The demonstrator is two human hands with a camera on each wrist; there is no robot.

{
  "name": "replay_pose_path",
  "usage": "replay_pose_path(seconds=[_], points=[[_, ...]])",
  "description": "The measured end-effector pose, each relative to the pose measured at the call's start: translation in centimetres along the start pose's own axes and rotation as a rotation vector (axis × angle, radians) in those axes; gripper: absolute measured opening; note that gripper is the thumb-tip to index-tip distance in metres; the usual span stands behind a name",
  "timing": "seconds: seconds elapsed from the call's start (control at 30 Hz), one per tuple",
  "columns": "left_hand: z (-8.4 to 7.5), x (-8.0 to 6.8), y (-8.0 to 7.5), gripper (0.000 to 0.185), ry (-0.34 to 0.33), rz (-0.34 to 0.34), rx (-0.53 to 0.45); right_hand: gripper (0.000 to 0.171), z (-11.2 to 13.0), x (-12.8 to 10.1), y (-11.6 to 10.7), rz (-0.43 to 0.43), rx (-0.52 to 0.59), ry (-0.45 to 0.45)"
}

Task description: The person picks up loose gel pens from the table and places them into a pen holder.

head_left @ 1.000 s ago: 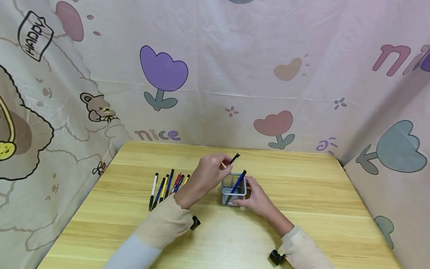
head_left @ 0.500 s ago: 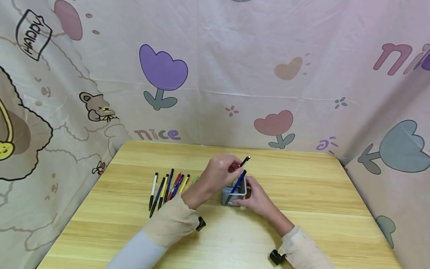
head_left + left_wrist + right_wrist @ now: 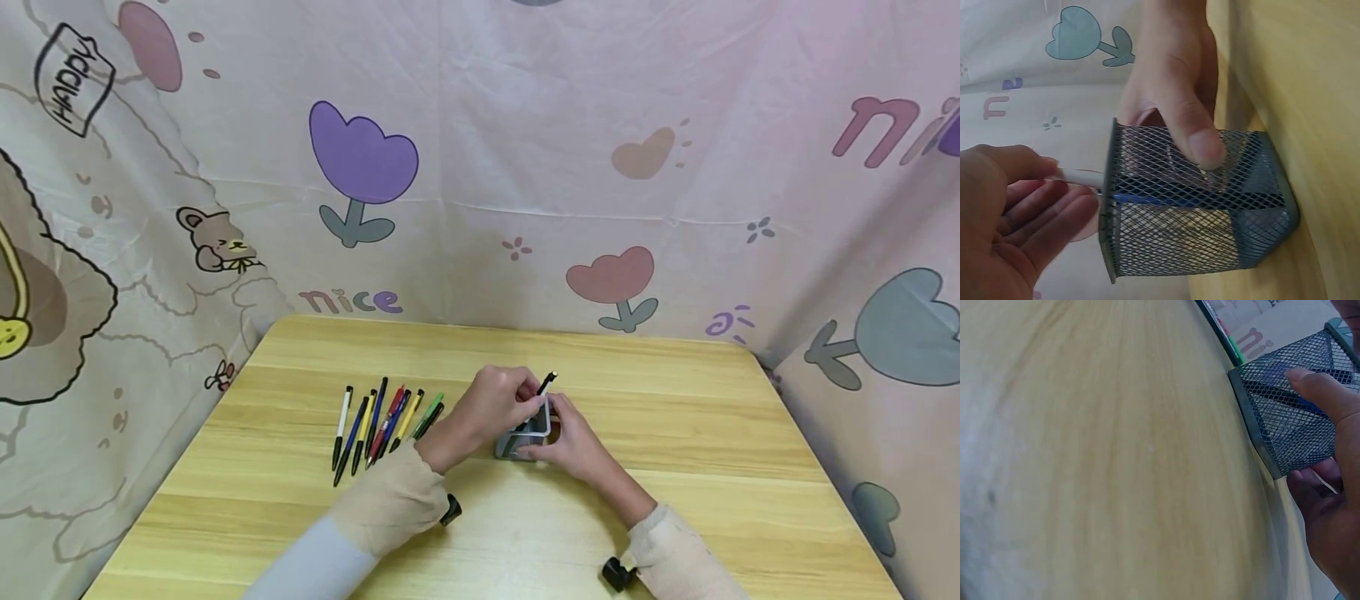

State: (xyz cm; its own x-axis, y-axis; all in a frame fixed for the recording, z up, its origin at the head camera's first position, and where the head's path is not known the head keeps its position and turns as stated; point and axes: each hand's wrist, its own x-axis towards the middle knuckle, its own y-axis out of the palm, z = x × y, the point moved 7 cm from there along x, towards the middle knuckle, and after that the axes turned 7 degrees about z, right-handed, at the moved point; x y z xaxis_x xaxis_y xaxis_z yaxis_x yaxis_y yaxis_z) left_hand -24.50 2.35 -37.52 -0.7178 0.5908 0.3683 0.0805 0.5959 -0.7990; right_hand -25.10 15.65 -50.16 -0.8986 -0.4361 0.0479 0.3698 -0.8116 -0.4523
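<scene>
A mesh pen holder stands upright on the table, with my right hand gripping its right side. In the right wrist view the thumb lies across one mesh wall of the pen holder, and the other fingers are round another side. My left hand is over the rim, pinching a white pen with a black end between thumb and fingers. This pen's lower part is inside the holder. A blue pen shows through the mesh, leaning inside. My left hand hides part of the holder's opening in the head view.
Several pens lie in a loose row left of the holder, among them a white pen, a red pen, a yellow pen and a green pen. The wooden table meets a printed cloth behind.
My left hand has moved right and then down over the holder, lowering the white pen into it. The right hand and the holder have stayed in place.
</scene>
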Motion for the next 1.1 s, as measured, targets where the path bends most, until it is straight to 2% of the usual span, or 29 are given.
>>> replay_pose_path(seconds=[0.33, 0.63, 0.83, 1.1], points=[[0.5, -0.1, 1.9, 0.011, -0.07, 0.128, 0.039, 0.071, 0.1, -0.1, 0.0, 0.006, 0.0, -0.015], [0.9, 0.0, 3.0, 0.011, -0.11, 0.183, 0.069, 0.069, 0.2, -0.1, 0.0, 0.0, 0.004, -0.015], [1.1, 0.2, 3.2, 0.011, -0.156, 0.177, 0.108, 0.067, 0.2, 0.1, 0.1, -0.002, 0.0, -0.022], [0.9, 0.4, 3.1, 0.012, -0.18, 0.15, 0.166, 0.069, 0.2, 0.0, 0.0, -0.018, 0.0, -0.022]])
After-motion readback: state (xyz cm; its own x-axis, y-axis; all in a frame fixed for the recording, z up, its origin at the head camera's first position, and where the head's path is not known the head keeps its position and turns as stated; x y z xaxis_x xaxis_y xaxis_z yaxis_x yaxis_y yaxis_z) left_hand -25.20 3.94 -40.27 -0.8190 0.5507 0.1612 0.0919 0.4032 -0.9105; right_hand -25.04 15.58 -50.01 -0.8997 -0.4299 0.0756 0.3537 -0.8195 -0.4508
